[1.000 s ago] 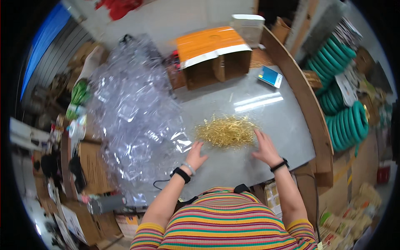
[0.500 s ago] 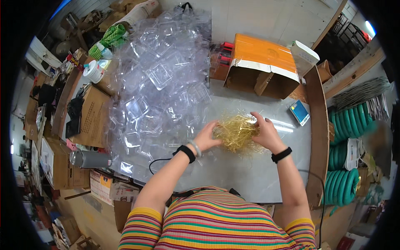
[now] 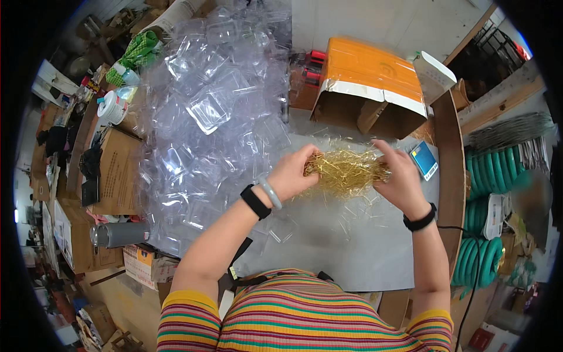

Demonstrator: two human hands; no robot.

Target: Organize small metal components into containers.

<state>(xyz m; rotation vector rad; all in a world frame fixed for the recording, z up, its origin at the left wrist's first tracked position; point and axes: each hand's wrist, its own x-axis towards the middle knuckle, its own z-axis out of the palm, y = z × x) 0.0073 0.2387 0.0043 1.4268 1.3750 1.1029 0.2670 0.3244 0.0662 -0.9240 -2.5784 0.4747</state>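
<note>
A loose tangle of thin, shiny gold twist ties (image 3: 347, 173) is stretched between my two hands over the grey tabletop (image 3: 328, 240). My left hand (image 3: 291, 175) grips its left end, fingers closed around the strands. At the other end, my right hand (image 3: 402, 179) has its thumb and fingers curled on the strands. A few stray pieces lie scattered on the surface below the tangle and behind it. To the left, a big heap of clear plastic clamshell boxes (image 3: 211, 111) spreads close to my left hand.
An orange-topped cardboard box (image 3: 375, 70) faces me with its open side behind my hands. Right of it lies a blue-and-white device (image 3: 424, 159) beside the wooden side board (image 3: 456, 193). A grey bottle (image 3: 120, 234) lies at left. Green coils (image 3: 484, 264) hang beyond the board.
My hands have moved farther apart, drawing the gold tangle wider. My right hand has closed more onto its end. The whole view has shifted slightly.
</note>
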